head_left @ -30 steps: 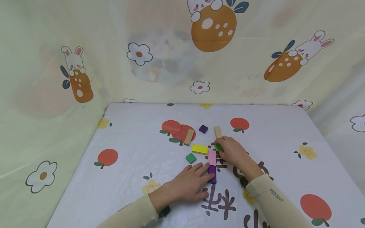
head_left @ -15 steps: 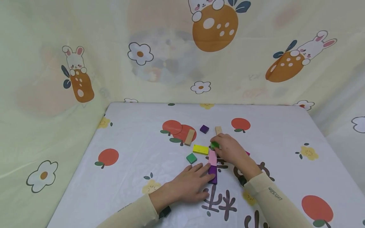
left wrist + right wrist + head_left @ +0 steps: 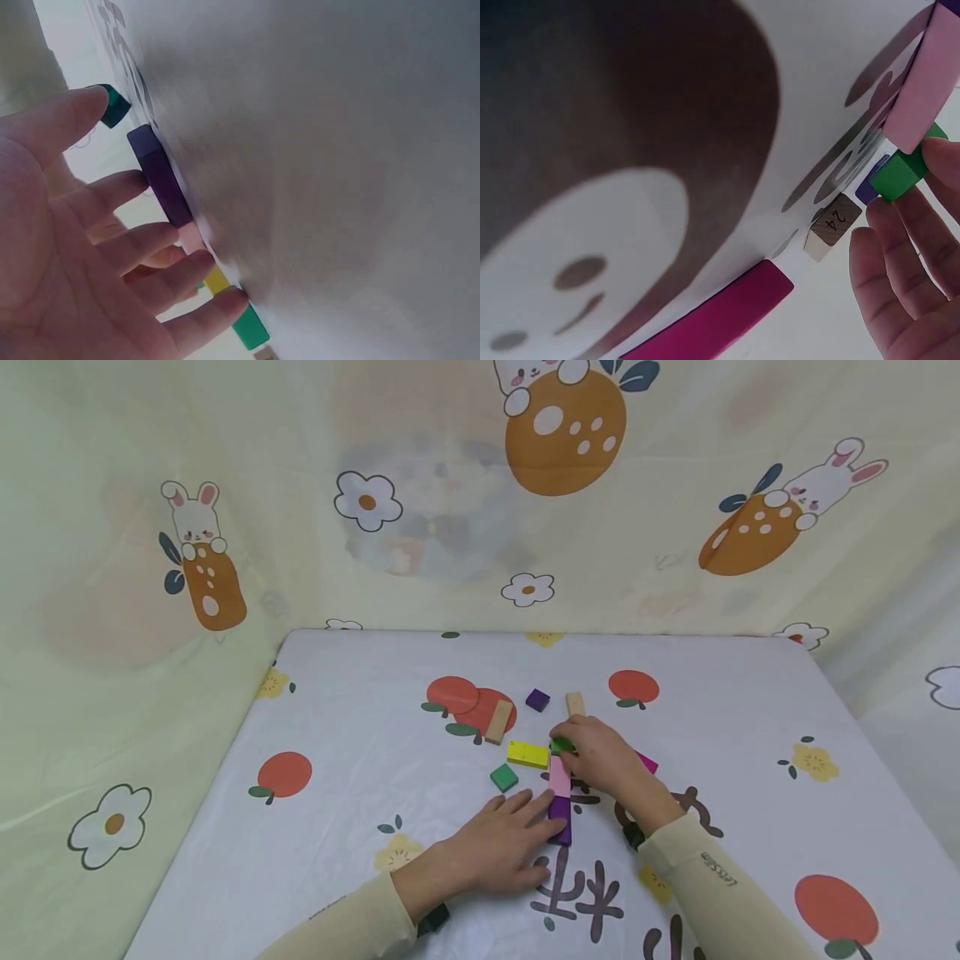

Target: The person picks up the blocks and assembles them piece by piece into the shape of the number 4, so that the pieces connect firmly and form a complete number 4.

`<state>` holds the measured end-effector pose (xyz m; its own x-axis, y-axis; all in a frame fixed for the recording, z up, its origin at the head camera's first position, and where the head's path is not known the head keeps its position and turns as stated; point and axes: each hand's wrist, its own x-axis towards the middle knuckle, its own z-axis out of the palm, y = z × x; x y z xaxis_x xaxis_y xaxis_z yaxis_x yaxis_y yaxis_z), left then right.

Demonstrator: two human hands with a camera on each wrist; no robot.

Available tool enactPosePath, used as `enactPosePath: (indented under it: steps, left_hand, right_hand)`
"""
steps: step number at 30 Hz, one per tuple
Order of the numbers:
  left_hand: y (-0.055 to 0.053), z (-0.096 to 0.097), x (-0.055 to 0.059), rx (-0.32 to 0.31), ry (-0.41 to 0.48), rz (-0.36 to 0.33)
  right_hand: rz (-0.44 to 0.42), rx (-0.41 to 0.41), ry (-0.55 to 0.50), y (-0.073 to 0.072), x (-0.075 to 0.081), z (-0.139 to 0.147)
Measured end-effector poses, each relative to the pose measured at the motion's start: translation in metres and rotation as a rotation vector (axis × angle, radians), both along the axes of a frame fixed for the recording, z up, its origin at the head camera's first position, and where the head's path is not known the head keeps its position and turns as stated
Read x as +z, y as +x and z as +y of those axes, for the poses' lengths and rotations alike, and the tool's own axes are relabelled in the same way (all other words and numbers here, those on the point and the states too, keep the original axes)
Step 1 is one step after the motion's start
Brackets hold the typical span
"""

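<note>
My right hand [image 3: 603, 762] pinches a small bright green block [image 3: 900, 174] between thumb and fingers. That block is at the far end of a pink block [image 3: 559, 775]; whether they touch is hard to tell. A long purple block [image 3: 559, 820] continues the row toward me, end to end with the pink one. My left hand [image 3: 498, 843] lies beside this row, fingers outstretched, fingertips at the purple block [image 3: 161, 176] and the pink block's near end. Left of the row are a yellow block [image 3: 528, 754] and a green square block [image 3: 504, 777].
Beyond lie a small dark purple block [image 3: 537, 699] and two plain wooden blocks, the left one [image 3: 498, 722] slanted and the right one [image 3: 574, 703] partly behind my right hand. A magenta block [image 3: 712, 319] sits under my right wrist. A patterned cloth [image 3: 337, 718] covers the table.
My right hand has carried the green block left, from beside the row to the pink block's far end, then slightly toward me. My left hand has stayed in place.
</note>
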<state>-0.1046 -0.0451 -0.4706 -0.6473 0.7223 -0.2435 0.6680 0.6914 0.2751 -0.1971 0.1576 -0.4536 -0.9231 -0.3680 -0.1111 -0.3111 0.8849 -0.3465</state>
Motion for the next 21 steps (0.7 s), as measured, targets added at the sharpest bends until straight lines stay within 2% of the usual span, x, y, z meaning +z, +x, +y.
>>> enactPosePath:
  steps: [8, 21]
  left_hand:
    - [0.0, 0.0, 0.0012, -0.001, 0.001, 0.008]
    - [0.0011, 0.0, 0.0031, 0.015, 0.004, -0.026]
  right_hand:
    - [-0.018, -0.011, 0.019, 0.0003, 0.0007, -0.0008]
    - [-0.021, -0.007, 0.034, 0.0007, -0.0009, -0.0018]
